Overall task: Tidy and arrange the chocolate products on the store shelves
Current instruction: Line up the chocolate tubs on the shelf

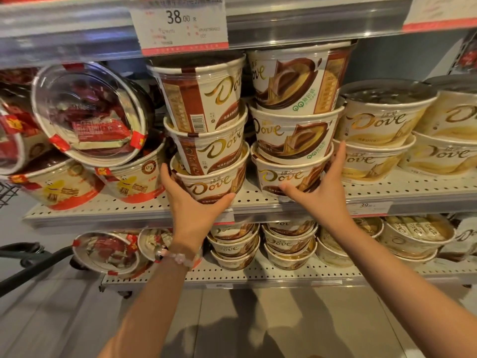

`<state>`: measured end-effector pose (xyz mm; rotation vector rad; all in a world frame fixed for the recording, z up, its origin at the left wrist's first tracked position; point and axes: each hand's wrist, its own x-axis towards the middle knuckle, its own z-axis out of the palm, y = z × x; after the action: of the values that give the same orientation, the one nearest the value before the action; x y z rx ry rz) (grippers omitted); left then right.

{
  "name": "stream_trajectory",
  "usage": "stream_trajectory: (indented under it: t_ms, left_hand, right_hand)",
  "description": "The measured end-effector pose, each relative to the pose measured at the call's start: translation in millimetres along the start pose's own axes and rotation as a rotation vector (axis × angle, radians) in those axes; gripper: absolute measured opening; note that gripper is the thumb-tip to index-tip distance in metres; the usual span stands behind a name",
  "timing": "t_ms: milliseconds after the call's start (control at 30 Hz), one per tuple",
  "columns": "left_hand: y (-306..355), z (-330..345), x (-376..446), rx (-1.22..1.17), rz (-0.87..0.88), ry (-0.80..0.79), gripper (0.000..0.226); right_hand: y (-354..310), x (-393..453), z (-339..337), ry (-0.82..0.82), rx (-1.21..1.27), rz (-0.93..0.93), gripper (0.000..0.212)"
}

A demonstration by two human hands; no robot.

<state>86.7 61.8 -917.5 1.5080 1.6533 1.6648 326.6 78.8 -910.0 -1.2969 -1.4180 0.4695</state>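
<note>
Two stacks of three brown-and-cream Dove chocolate tubs stand side by side on the middle shelf (pixel 144 211). My left hand (pixel 189 206) cups the bottom tub of the left stack (pixel 211 180) from the front, thumb on its right side. My right hand (pixel 318 188) grips the bottom tub of the right stack (pixel 281 177), fingers up its right side and thumb across its front. The left stack leans slightly; its top tub (pixel 201 99) shows a barcode. The right stack's top tub (pixel 296 76) reaches nearly to the shelf above.
Cream-coloured Dove tubs (pixel 379 125) are stacked to the right. Red-labelled tubs sit to the left, one (pixel 90 109) tipped with its clear lid facing out. A price tag (pixel 180 24) hangs above. More tubs (pixel 289 244) fill the lower shelf. A dark cart handle (pixel 33 267) is at lower left.
</note>
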Motion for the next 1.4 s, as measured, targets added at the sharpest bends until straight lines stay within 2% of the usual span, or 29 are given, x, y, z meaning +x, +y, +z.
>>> stream_trajectory:
  t_ms: [133,367,500,733,967,1100,1233,1300,1400]
  left_hand:
    - [6.3,21.3,-9.6,0.103,-0.008,0.159,0.143]
    - [1.5,28.1,-4.0,0.173,0.028,0.232,0.136]
    - [-1.3,22.6,0.3,0.182,0.035,0.189,0.135]
    - [-4.1,6.1,13.9,0.146,-0.045,0.034,0.139]
    - [-4.3,-6.8,29.0,0.139,-0.005,-0.079,0.139]
    - [-2.4,-8.1,30.4,0.128,-0.014,-0.102,0.138]
    - [1.6,-10.4,23.2,0.107,-0.007,-0.124,0.134]
    - [6.5,-12.4,13.2,0.09,0.007,-0.083,0.13]
    - [25.4,-14.1,0.3,0.139,0.053,0.101,0.119]
  right_hand:
    - [-10.2,-9.9,21.0,0.152,-0.123,0.079,0.147]
    - [-10.4,-5.1,20.4,0.152,-0.18,0.131,0.144]
    - [-9.4,0.8,12.3,0.127,-0.174,0.105,0.133]
    - [-5.0,4.7,7.4,0.109,-0.166,0.108,0.134]
    - [-3.9,3.8,9.3,0.123,-0.208,0.094,0.128]
    - [-7.8,3.7,7.7,0.08,-0.211,0.074,0.13]
    - [-14.2,0.5,2.6,0.032,-0.111,0.064,0.132]
    - [-18.8,-7.6,-0.2,0.094,-0.079,0.069,0.132]
    - [-33.0,-12.2,-3.5,0.247,-0.026,-0.02,0.12]
